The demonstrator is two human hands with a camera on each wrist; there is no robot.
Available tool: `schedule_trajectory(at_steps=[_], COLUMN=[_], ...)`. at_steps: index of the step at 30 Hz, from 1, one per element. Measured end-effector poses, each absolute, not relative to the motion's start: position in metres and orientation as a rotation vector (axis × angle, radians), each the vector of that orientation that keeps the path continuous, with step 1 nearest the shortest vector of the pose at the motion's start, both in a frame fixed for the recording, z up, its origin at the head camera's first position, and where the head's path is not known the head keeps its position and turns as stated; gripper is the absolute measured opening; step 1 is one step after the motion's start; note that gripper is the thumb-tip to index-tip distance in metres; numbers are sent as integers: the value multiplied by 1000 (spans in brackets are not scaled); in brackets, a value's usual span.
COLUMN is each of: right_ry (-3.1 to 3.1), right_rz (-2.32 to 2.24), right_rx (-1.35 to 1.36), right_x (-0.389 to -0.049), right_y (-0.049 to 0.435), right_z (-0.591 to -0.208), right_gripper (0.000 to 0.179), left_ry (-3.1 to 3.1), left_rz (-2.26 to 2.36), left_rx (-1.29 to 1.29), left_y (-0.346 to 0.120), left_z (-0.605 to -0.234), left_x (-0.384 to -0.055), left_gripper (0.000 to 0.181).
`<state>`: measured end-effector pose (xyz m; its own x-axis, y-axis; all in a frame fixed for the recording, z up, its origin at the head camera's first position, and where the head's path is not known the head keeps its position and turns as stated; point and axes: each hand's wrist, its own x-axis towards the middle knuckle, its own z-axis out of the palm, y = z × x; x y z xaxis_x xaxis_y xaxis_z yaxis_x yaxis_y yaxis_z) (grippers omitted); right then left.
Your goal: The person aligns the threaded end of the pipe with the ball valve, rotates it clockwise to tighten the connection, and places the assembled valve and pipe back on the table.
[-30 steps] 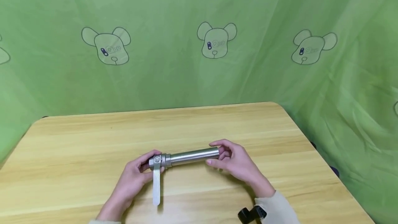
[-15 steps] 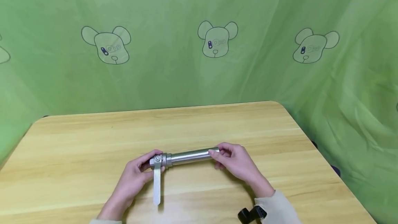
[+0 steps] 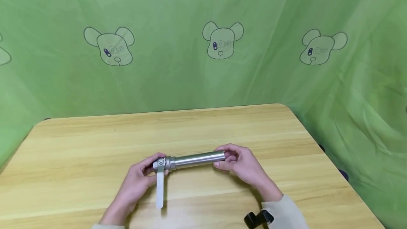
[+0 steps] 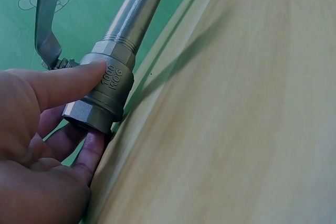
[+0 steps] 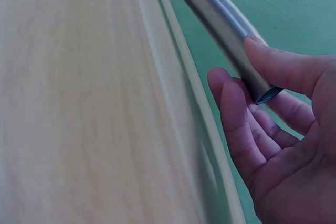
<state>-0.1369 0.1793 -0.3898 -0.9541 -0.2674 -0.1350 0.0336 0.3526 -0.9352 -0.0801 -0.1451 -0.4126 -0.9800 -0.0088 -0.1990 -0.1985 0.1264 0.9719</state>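
Observation:
My left hand [image 3: 136, 181] grips the body of a steel ball valve [image 4: 107, 87] with a long flat lever handle [image 3: 160, 190] hanging toward the front. Raised lettering "1000 WOG" shows on the valve in the left wrist view. Joined to the valve's right end is a smooth, shiny metal pipe [image 3: 200, 159], held level above the table. At the pipe's free end, my right hand [image 3: 243, 163] holds it between thumb and fingers; in the right wrist view the thumb [image 5: 278, 66] lies on the pipe and the fingers curl beneath. The pipe's threads inside the valve are hidden.
A light wood-grain table [image 3: 127, 140] lies under both hands. Green cloth [image 3: 171, 80] with bear-head drawings hangs behind it and at the sides. A black device [image 3: 258, 219] is strapped at the right sleeve.
My right thumb moved up over the pipe end and then back down to its front side, while the fingers shifted around it. The left hand and valve stayed nearly still.

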Motion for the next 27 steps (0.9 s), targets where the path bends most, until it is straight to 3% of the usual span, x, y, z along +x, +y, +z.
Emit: schedule_trajectory(at_steps=[10,22,27], right_ry=[2258,2357,2369], right_rz=[-1643,-1607,-1604], right_rx=[-269,-285,-290], right_x=[-134,-133,-134], right_y=[180,181,179], right_z=[-390,-392,-394], right_gripper=[50,43,51], left_ry=[2243,2204,2208], left_rz=[1972,1985,1987], left_rx=[-201,-197,-195], left_y=[-145,-145,-145], left_z=[-412,-413,-414], left_x=[-80,-78,-78], left_gripper=[56,53,54])
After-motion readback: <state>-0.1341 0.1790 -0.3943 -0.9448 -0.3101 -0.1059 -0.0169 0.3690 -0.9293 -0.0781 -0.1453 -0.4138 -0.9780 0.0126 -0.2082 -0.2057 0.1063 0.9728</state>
